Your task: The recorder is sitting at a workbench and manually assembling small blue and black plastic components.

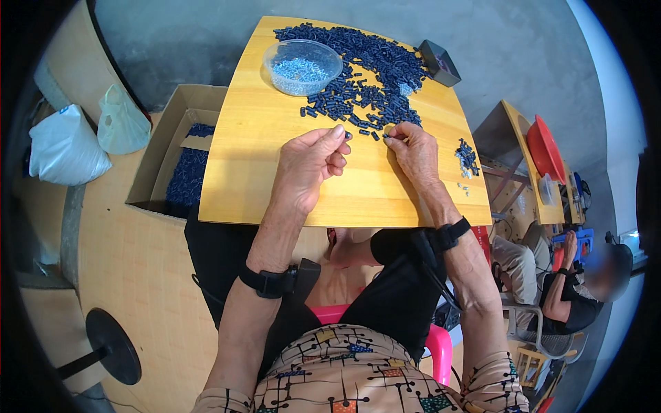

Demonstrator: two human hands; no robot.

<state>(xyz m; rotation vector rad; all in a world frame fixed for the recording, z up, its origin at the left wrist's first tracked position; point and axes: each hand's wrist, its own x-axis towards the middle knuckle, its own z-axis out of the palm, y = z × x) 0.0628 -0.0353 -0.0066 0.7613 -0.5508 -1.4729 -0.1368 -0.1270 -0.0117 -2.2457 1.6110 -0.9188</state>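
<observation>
L hand point(311, 164) pinches small dark plastic sleeve point(348, 136); R hand point(413, 148) fingertips closed on another at dark pile point(375, 69) edge. Assy step; next prob needs precise mating.

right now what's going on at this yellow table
A person sits at a small yellow table, working through a heap of small dark blue pieces. The left hand pinches one piece at its fingertips, and the right hand picks at loose pieces by the heap's edge. A clear bowl of pale bits stands behind; a cardboard box with more dark pieces sits on the floor to the left.
</observation>
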